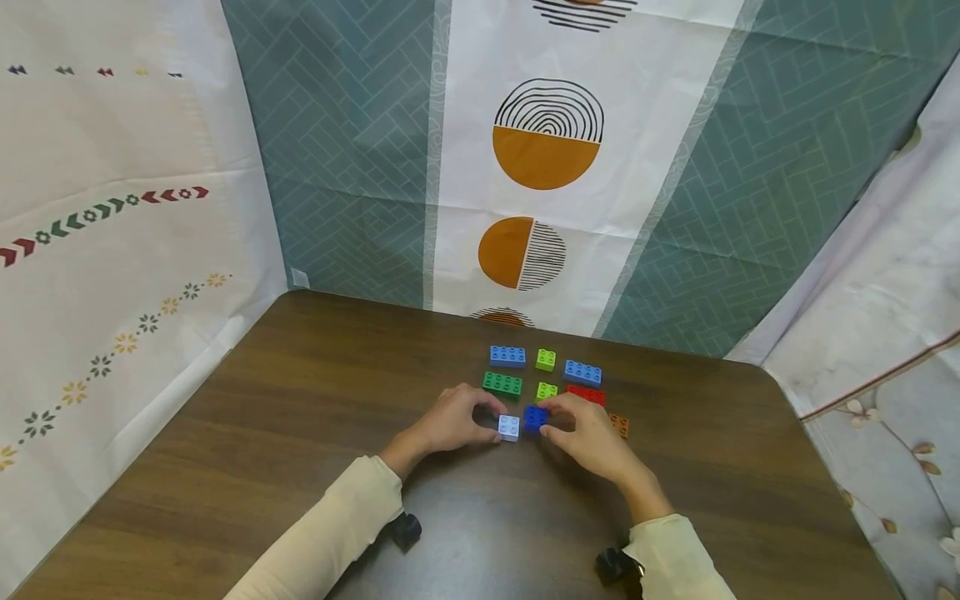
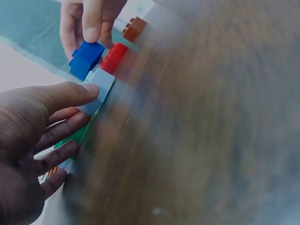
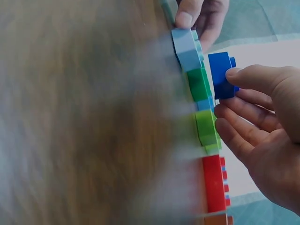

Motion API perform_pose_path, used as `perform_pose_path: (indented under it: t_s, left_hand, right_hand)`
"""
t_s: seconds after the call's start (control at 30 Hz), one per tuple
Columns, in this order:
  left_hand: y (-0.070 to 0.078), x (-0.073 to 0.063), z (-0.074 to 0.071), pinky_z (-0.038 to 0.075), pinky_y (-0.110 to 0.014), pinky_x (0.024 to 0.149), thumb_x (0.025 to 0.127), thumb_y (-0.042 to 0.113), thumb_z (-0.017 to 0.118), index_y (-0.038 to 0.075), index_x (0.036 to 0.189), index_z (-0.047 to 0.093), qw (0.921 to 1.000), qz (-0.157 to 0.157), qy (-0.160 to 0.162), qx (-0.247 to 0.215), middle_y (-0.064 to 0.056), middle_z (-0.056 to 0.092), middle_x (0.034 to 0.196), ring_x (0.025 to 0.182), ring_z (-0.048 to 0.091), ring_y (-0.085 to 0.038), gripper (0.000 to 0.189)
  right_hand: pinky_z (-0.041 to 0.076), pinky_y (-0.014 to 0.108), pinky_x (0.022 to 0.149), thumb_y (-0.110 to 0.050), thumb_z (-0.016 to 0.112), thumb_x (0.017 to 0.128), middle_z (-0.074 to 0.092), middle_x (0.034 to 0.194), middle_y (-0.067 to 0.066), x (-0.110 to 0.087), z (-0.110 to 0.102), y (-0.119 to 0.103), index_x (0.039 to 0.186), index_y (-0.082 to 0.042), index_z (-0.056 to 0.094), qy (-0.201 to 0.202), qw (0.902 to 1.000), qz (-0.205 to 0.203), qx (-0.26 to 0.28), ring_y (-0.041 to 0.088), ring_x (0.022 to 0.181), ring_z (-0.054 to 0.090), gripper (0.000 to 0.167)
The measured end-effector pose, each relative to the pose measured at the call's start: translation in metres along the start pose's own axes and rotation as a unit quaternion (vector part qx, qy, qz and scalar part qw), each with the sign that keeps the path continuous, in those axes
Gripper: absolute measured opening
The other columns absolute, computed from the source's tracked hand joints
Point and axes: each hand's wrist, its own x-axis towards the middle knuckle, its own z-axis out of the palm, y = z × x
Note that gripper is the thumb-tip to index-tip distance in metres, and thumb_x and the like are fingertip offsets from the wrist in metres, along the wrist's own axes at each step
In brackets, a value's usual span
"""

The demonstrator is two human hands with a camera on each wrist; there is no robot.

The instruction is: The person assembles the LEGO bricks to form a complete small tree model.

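Note:
My left hand (image 1: 457,419) pinches a pale blue two-by-two toy brick (image 1: 508,428) between thumb and fingers; the brick stands on the wooden table, studs up. To its right, my right hand (image 1: 588,432) grips a dark blue brick (image 1: 536,418) by its sides. In the right wrist view this dark blue brick (image 3: 221,75) hangs a little above the tabletop, apart from the pale one (image 3: 186,49). The left wrist view shows the left thumb lying against the near face of the pale brick (image 2: 102,84).
Behind the hands lie a green brick (image 1: 502,384), two lime bricks (image 1: 546,359), and two medium blue bricks (image 1: 507,357). A red brick (image 1: 587,394) and an orange-brown brick (image 1: 619,425) are by the right hand, partly covered. Patterned cloths (image 1: 352,167) hang around the table (image 1: 315,375).

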Motion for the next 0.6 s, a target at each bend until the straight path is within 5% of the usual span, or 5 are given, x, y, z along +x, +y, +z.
perform_pose_path:
  t_s: [0.6]
  left_hand:
    - [-0.005, 0.000, 0.004, 0.037, -0.048, 0.096, 0.080, 0.034, 0.088, 0.017, 0.110, 0.078, 0.9996, 0.009, 0.017, 0.021, 0.004, 0.078, 0.113, 0.114, 0.061, -0.021, 0.036]
  right_hand:
    - [0.060, 0.044, 0.094, -0.013, 0.075, 0.093, 0.071, 0.126, 0.002, 0.011, 0.023, -0.018, 0.126, -0.018, 0.070, -0.022, 0.9995, -0.022, -0.006, 0.023, 0.112, 0.066, 0.034]
